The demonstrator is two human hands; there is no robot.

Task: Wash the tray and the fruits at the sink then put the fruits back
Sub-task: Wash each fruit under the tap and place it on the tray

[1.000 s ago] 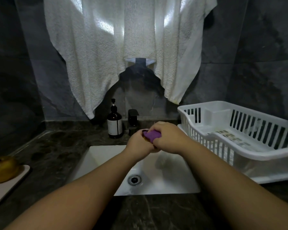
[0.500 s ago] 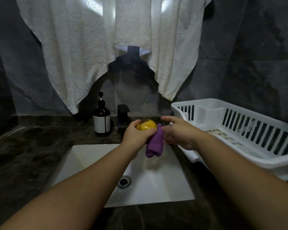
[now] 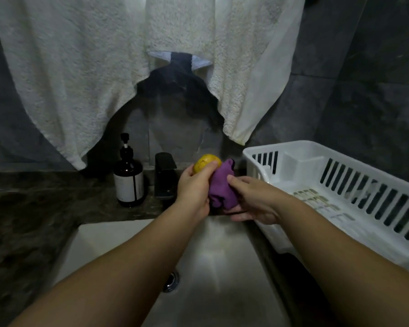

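The purple cloth has peeled off the yellow fruit; the left hand grips the fruit while the right hand, at 3 o'clock, cups the cloth, so scrubbing seems done.

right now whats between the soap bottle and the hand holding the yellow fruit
In the head view, the black faucet stands between the brown soap bottle and the left hand, which grips the yellow fruit.
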